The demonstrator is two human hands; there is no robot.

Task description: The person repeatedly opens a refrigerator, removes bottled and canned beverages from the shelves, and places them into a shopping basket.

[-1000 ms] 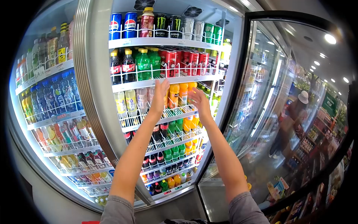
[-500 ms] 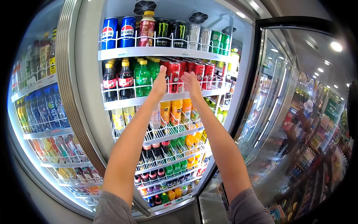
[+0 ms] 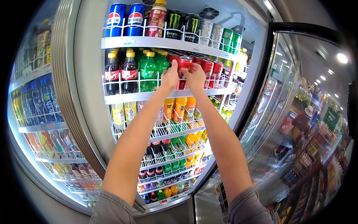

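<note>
My left hand (image 3: 170,77) and my right hand (image 3: 195,77) are at the second shelf of the open fridge, on either side of a red can (image 3: 183,63). The can is upright behind the white wire rail. My right fingers and thumb close against its right side, while my left hand lies along its left side with the fingers fairly straight. More red cans (image 3: 208,67) stand to the right. Left of my hands are green bottles (image 3: 148,71) and dark cola bottles with yellow caps (image 3: 129,72).
Blue cans (image 3: 135,18), black cans and a red bottle stand on the shelf above. Orange bottles (image 3: 180,107) fill the shelf below. The open glass door (image 3: 276,123) is at the right, reflecting a person in a hat. Another lit fridge section (image 3: 41,100) is at the left.
Both hands have risen from the orange-bottle shelf to the red cans and come closer together. The right fingers have bent in to the can. The view has shifted.
</note>
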